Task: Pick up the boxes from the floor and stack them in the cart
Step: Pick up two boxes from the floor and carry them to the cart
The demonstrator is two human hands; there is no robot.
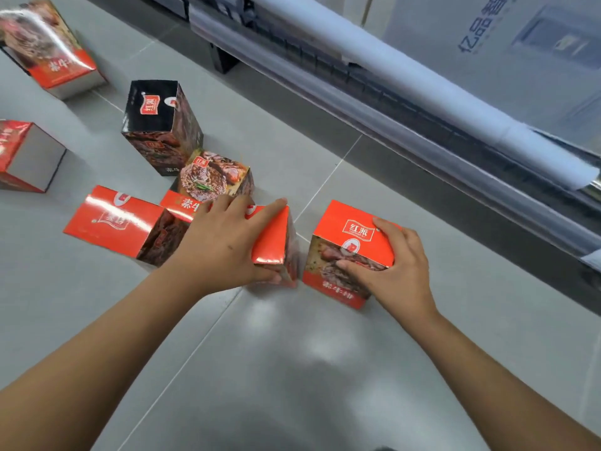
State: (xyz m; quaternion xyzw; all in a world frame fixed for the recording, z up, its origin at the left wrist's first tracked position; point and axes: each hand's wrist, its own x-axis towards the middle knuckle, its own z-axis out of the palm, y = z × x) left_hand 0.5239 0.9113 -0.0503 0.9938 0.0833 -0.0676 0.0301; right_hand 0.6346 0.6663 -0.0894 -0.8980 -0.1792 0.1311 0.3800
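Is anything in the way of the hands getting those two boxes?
No, nothing visible. The left hand grips the left box and the right hand grips the right box, both on the floor.

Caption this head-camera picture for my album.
On a grey tiled floor, the left hand grips a red cardboard box while the right hand grips a second red cardboard box.

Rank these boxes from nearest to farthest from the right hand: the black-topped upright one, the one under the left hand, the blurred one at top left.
1. Left-hand box, gripped by the left hand, just left of the right hand, which grips its own red box.
2. Black-topped box, farther back left.
3. Blurred box, far top-left corner.
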